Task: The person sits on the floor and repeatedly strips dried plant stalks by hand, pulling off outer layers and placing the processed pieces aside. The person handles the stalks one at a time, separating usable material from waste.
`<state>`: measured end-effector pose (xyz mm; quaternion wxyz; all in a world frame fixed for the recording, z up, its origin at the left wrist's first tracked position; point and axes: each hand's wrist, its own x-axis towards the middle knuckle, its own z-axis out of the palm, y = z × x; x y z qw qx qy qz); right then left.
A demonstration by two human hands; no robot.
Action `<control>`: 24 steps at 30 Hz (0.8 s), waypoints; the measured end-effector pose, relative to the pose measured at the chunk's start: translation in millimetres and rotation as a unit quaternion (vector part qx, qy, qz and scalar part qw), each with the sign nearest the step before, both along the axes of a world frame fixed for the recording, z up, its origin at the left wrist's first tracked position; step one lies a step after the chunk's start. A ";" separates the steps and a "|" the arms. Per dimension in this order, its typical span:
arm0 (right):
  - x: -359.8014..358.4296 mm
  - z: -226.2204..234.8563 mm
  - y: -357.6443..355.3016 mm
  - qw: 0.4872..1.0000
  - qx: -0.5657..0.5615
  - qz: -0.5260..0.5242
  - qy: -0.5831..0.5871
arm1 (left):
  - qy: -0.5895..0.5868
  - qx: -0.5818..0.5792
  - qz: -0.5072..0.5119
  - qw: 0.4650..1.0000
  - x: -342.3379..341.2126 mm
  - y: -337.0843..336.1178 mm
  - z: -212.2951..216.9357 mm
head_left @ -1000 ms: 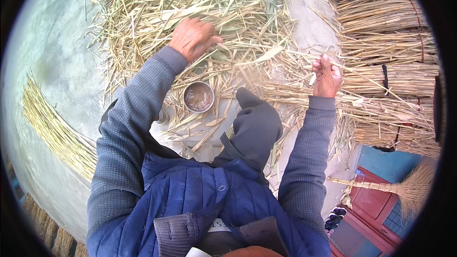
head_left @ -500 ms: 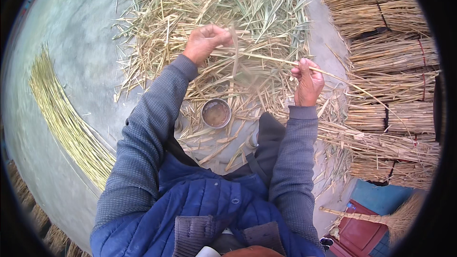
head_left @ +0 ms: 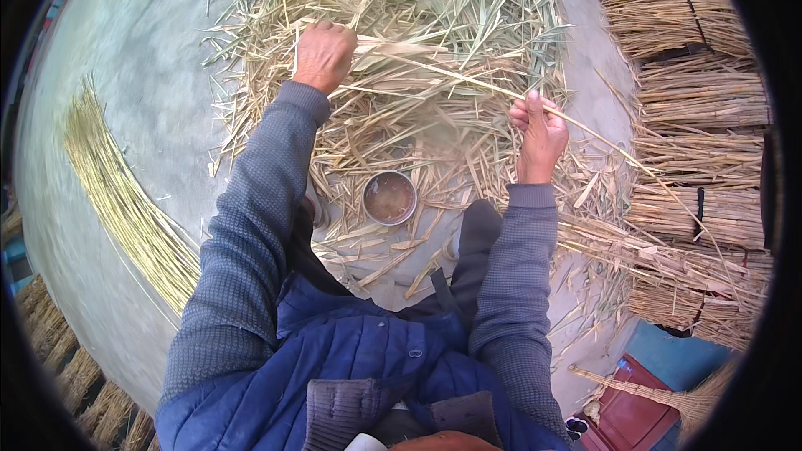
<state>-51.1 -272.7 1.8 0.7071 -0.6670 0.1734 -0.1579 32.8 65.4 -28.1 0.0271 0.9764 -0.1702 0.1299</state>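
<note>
A long, thin dry stalk (head_left: 610, 147) slants across in front of me, from upper left to lower right. My right hand (head_left: 539, 140) pinches it between thumb and fingers, and its thin end trails down over the bundles. At the other end, my left hand (head_left: 326, 54) is closed in a fist, back of the hand upward, around the leafy end. Pale dry leaf strips (head_left: 405, 50) run from that fist along the stalk. What lies inside the fist is hidden. Beneath both hands spreads a heap of dry and greenish leaves (head_left: 376, 108).
A metal bowl (head_left: 389, 198) stands between my feet. Left on the concrete floor lies a bundle of yellow-green stalks (head_left: 125, 200). Tied stalk bundles (head_left: 702, 100) are stacked at the right, with loose leafy stalks (head_left: 643, 246) before them. A broom (head_left: 635, 386) lies near a red panel (head_left: 631, 418).
My left hand has moved up and left and turned its back upward. The stalk's left end has risen with it. My right hand has stayed nearly in place. A blurred hanging strip is gone.
</note>
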 end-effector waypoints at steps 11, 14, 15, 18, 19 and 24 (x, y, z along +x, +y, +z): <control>-13.1 -3.9 35.2 0.987 0.074 0.143 -0.025 | -0.037 -0.148 -0.232 0.961 -22.0 -79.7 13.9; -15.7 6.8 9.8 0.990 0.106 0.077 -0.056 | 0.040 -0.150 -0.183 0.971 -9.8 -37.8 18.8; -17.0 8.8 4.3 0.988 0.117 0.078 -0.058 | 0.082 -0.118 -0.140 0.980 -8.6 -29.9 21.3; -19.2 10.2 -0.1 0.989 0.123 0.069 -0.053 | 0.061 -0.135 -0.142 0.979 -14.0 -33.2 25.8; -19.7 9.3 2.7 0.990 0.110 0.067 -0.049 | 0.000 -0.210 -0.198 0.958 -17.0 -44.0 25.9; -21.3 5.8 22.3 0.993 0.073 0.084 -0.041 | -0.040 -0.288 -0.260 0.921 -25.8 -89.0 25.5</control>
